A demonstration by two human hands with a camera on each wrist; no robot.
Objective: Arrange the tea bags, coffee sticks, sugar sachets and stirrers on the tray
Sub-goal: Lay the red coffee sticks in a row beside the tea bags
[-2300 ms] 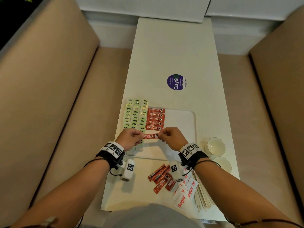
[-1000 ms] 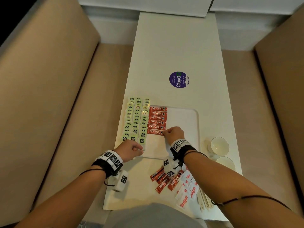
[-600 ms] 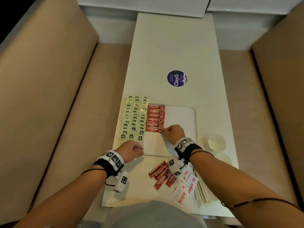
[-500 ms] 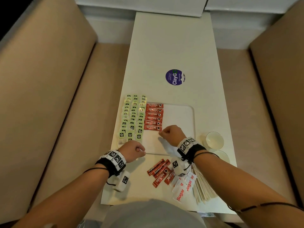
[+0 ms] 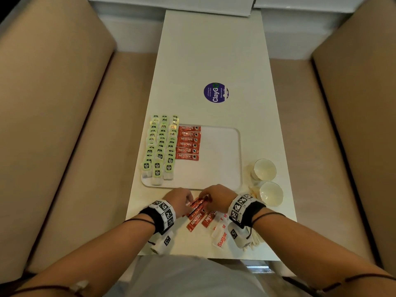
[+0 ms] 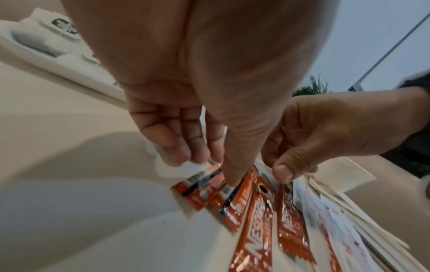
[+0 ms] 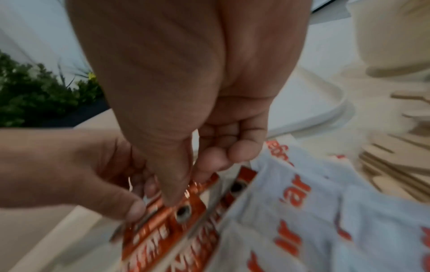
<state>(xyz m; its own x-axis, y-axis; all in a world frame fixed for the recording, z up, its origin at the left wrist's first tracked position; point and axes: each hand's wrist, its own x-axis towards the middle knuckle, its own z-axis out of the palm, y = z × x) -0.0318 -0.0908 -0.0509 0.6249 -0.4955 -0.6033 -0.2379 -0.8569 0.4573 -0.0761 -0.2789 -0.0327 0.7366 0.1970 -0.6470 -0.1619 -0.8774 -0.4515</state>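
On the tray (image 5: 218,168), tea bags (image 5: 160,146) fill the 9 o'clock side, with six coffee sticks (image 5: 188,142) stacked just beside them. At 6 o'clock, off the tray, the left hand (image 5: 179,201) pinches the loose coffee sticks (image 5: 196,213); the right hand (image 5: 216,198) pinches one stick's top end. Best to peel off a single stick, keeping the rest pressed down. Sugar sachets (image 5: 221,234) and stirrers (image 5: 252,239) wait at 5 o'clock

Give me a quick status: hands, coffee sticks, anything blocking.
Both hands, left hand and right hand, pinching one coffee stick from the loose pile. Six sticks already rowed on the tray. Sugar sachets alongside, not blocking.
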